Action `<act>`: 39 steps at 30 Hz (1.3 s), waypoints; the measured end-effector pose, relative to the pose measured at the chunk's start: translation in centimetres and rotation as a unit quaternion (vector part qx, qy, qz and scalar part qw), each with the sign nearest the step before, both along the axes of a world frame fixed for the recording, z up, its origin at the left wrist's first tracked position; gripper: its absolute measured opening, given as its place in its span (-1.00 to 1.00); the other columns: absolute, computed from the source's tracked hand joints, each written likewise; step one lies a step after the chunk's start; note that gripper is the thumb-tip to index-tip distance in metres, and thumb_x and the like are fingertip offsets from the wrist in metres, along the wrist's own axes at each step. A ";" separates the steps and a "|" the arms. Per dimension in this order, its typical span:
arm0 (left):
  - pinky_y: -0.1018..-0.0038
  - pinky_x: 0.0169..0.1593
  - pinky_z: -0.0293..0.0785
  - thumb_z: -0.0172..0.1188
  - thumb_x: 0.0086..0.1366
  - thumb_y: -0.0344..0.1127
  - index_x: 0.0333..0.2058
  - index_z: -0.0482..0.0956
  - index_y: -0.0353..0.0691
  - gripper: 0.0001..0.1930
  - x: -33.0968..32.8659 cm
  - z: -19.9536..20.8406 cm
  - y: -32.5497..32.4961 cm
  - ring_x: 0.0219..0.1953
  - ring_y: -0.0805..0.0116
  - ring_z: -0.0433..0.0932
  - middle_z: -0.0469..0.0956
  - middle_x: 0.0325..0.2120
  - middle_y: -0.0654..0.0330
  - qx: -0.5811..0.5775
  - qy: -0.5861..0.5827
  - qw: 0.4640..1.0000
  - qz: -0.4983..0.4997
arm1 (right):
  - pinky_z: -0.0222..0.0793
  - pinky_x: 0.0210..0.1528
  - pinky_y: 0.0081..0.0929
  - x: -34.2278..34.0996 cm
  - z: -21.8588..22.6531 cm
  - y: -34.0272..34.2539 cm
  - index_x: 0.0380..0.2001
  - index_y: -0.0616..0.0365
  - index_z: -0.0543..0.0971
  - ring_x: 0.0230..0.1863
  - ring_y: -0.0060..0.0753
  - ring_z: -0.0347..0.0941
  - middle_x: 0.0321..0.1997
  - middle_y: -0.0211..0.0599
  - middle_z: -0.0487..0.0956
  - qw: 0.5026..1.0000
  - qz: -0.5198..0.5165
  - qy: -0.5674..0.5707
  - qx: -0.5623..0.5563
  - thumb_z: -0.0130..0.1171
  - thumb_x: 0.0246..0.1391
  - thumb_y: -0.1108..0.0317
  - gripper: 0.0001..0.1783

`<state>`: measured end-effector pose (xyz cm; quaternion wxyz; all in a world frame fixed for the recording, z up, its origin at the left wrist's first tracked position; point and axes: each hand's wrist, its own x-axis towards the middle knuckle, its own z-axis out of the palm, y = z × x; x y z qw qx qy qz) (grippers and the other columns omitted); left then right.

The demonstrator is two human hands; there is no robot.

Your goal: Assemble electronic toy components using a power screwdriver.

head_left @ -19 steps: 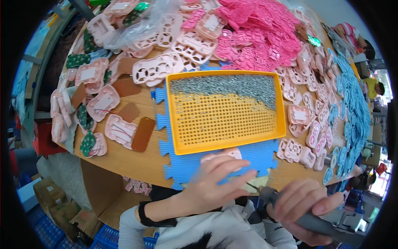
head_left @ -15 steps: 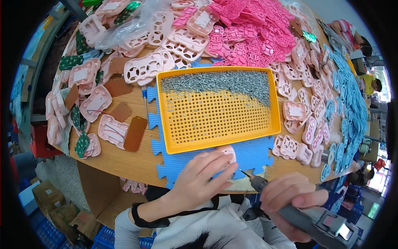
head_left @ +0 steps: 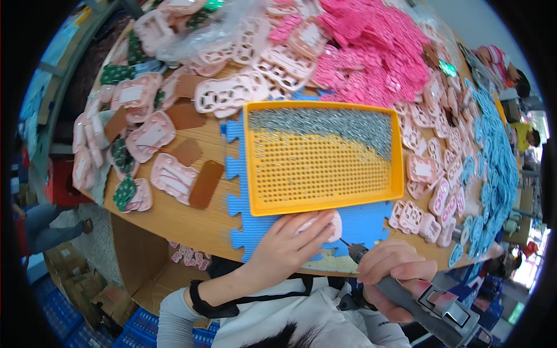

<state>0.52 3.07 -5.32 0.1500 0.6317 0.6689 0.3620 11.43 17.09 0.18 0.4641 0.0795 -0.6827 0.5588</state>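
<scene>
My left hand (head_left: 284,246) is closed over a pale pink plastic casing (head_left: 335,226), holding it on the blue foam mat (head_left: 371,216) just in front of the yellow tray. Part of the casing is hidden under my fingers. My right hand (head_left: 394,272) grips a grey electric screwdriver (head_left: 447,326), which slants up to the left. Its thin bit points at the casing's right end; whether it touches I cannot tell. The yellow perforated tray (head_left: 316,171) holds a heap of small silver screws (head_left: 325,122) along its far side, with a few scattered in the holes.
Pink casings (head_left: 174,177) with wires and brown plates (head_left: 206,184) lie at left. Bright pink lattice parts (head_left: 371,52) are piled at the back. More pale casings and a blue heap (head_left: 499,156) spread at right. An open cardboard box (head_left: 136,255) stands below the table edge.
The view has shifted, so the table sits further right. The screwdriver's bit has come closer to the casing. More of the casing's right end shows beside my left fingers.
</scene>
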 end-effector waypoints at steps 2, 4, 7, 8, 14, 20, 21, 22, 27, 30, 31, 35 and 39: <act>0.24 0.11 0.28 0.18 0.03 -0.37 0.02 0.41 -0.31 -0.49 0.1 -0.4 -0.5 0.15 0.17 0.29 0.32 0.12 0.09 -0.001 0.010 1.000 0.024 | 0.36 -0.73 -0.54 -0.2 -1.3 0.1 -0.26 0.30 0.24 -0.75 -0.37 0.40 -0.68 -0.24 0.46 0.999 0.046 0.028 -0.001 0.18 0.01 -0.09 -0.38; 0.23 0.11 0.30 0.12 0.05 -0.38 0.02 0.39 -0.31 -0.51 0.5 -1.3 -0.9 0.13 0.16 0.31 0.33 0.10 0.08 0.044 0.008 0.998 0.044 | 0.38 -0.69 -0.52 -0.2 -1.6 0.4 -0.23 0.32 0.25 -0.69 -0.31 0.44 -0.63 -0.19 0.48 0.993 0.099 0.068 -0.005 0.29 -0.03 0.01 -0.38; 0.27 0.07 0.34 0.14 0.06 -0.38 0.03 0.38 -0.21 -0.51 1.1 -2.1 -0.5 0.08 0.15 0.37 0.35 0.09 0.10 0.083 -0.007 0.995 0.057 | 0.39 -0.58 -0.55 1.1 -1.1 1.5 -0.17 0.22 0.28 -0.59 -0.33 0.47 -0.57 -0.20 0.49 0.985 0.159 -0.072 -0.008 0.30 -0.04 0.09 -0.43; 0.28 0.08 0.34 0.13 0.06 -0.39 0.03 0.38 -0.20 -0.52 1.3 -2.1 -0.5 0.09 0.15 0.37 0.35 0.09 0.09 0.104 0.004 0.993 0.057 | 0.36 -0.59 -0.57 1.2 -1.1 1.4 -0.14 0.17 0.28 -0.60 -0.40 0.44 -0.59 -0.25 0.47 0.983 0.159 -0.096 0.011 0.23 0.02 0.02 -0.45; 0.25 0.10 0.32 0.21 0.00 -0.36 -0.03 0.39 -0.24 -0.51 2.0 -2.1 -0.6 0.10 0.13 0.33 0.30 0.12 0.09 0.145 0.024 0.987 0.071 | 0.40 -0.55 -0.52 0.5 -0.8 -0.7 -0.15 0.35 0.39 -0.60 -0.43 0.41 -0.54 -0.20 0.47 0.978 0.158 -0.041 -0.130 0.17 0.09 0.05 -0.47; 0.25 0.11 0.28 0.26 -0.05 -0.36 0.00 0.36 -0.29 -0.44 1.6 -2.5 -0.6 0.12 0.13 0.26 0.22 0.18 0.10 0.111 0.010 0.993 0.023 | 0.35 -0.58 -0.54 -2.9 -2.1 -0.9 -0.14 0.29 0.36 -0.62 -0.45 0.37 -0.57 -0.25 0.44 0.965 0.175 0.019 -0.194 0.13 0.09 0.00 -0.46; 0.25 0.11 0.28 0.26 -0.05 -0.36 0.00 0.36 -0.29 -0.44 1.7 -2.6 -0.6 0.12 0.13 0.26 0.22 0.18 0.10 0.114 0.022 0.993 0.025 | 0.34 -0.59 -0.55 -3.5 -2.1 -1.0 -0.14 0.29 0.36 -0.63 -0.46 0.37 -0.58 -0.25 0.44 0.963 0.175 0.026 -0.203 0.12 0.09 -0.01 -0.46; 0.24 0.12 0.25 0.24 -0.04 -0.36 0.00 0.36 -0.29 -0.45 1.9 -2.6 -0.5 0.12 0.11 0.26 0.23 0.17 0.08 0.128 0.017 0.991 0.026 | 0.34 -0.60 -0.55 -3.9 -2.0 -1.0 -0.14 0.28 0.35 -0.63 -0.46 0.36 -0.58 -0.26 0.43 0.961 0.174 0.031 -0.212 0.11 0.09 -0.02 -0.46; 0.23 0.16 0.19 0.18 0.04 -0.40 0.04 0.31 -0.27 -0.46 1.4 -2.2 -0.8 0.13 0.11 0.24 0.19 0.19 0.05 0.126 0.017 0.992 0.003 | 0.29 -0.62 -0.57 -5.0 -1.9 -0.7 -0.13 0.23 0.33 -0.65 -0.48 0.33 -0.61 -0.30 0.41 0.954 0.144 0.037 -0.260 0.08 0.10 -0.06 -0.45; 0.23 0.18 0.17 0.16 0.07 -0.42 0.06 0.31 -0.24 -0.48 0.7 -1.8 -1.2 0.17 0.11 0.20 0.17 0.20 0.04 0.104 0.001 0.994 -0.035 | 0.27 -0.64 -0.59 -4.5 -1.9 0.1 -0.12 0.20 0.32 -0.67 -0.50 0.32 -0.63 -0.32 0.39 0.952 0.106 0.032 -0.284 0.06 0.10 -0.09 -0.45; 0.23 0.18 0.17 0.16 0.07 -0.42 0.06 0.31 -0.24 -0.48 0.6 -1.5 -1.2 0.17 0.11 0.20 0.17 0.20 0.04 0.110 -0.001 0.993 -0.047 | 0.26 -0.65 -0.59 -4.2 -1.8 0.5 -0.12 0.19 0.32 -0.67 -0.50 0.31 -0.63 -0.33 0.38 0.952 0.089 0.031 -0.290 0.05 0.10 -0.10 -0.45; 0.24 0.09 0.28 0.17 0.10 -0.39 0.05 0.35 -0.22 -0.52 -0.8 0.2 -2.1 0.09 0.10 0.32 0.29 0.13 0.06 0.155 -0.014 0.988 -0.018 | 0.23 -0.67 -0.61 -2.6 -1.5 2.8 -0.11 0.16 0.30 -0.69 -0.52 0.29 -0.66 -0.36 0.36 0.949 0.011 0.027 -0.313 0.02 0.10 -0.13 -0.44; 0.41 -0.12 0.45 0.15 0.21 -0.43 -0.17 0.53 -0.32 -0.79 -6.2 10.9 -6.3 -0.21 0.19 0.54 0.56 -0.25 0.08 0.104 -0.191 0.974 0.054 | 0.05 -0.75 -0.63 2.7 -1.3 5.4 -0.10 0.10 0.30 -0.76 -0.60 0.11 -0.71 -0.45 0.24 0.937 -0.144 -0.006 -0.319 -0.19 0.13 -0.24 -0.40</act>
